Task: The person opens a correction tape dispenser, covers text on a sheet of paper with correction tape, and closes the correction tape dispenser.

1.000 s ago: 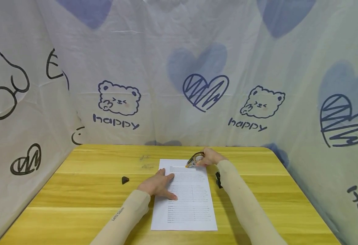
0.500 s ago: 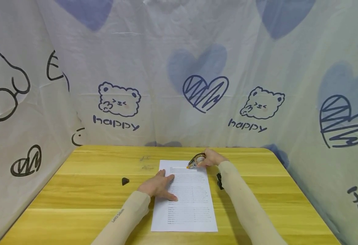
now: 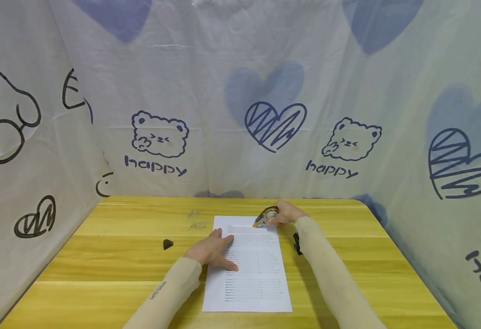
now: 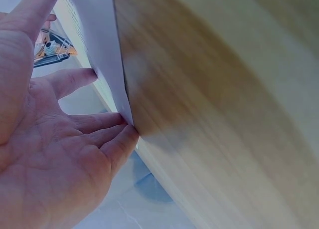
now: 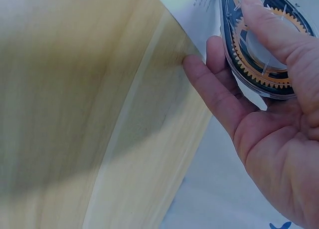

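A printed sheet of paper (image 3: 215, 292) lies on the wooden table, its long side running away from me. My left hand (image 3: 211, 250) rests spread on the sheet's left side, fingertips pressing near its edge; the left wrist view shows the fingers (image 4: 119, 144) extended at the paper. My right hand (image 3: 287, 213) grips a correction tape dispenser (image 3: 266, 216) at the sheet's upper right. The dispenser's orange tip meets the paper on a top line of print. In the right wrist view, the thumb lies across the clear case with its orange gear wheel (image 5: 273, 82).
To the left of the sheet sits a small black wedge-shaped piece (image 3: 168, 244). Another black object (image 3: 297, 244) is beside the right forearm, partly covered by the sleeve. A white cloth with hearts and bears (image 3: 224, 173) hangs behind the table (image 3: 121, 265) and along both sides.
The right hand has drawn the correction tape dispenser slightly rightward along the top line. The left hand stays in place on the paper, and the head view has shifted slightly.
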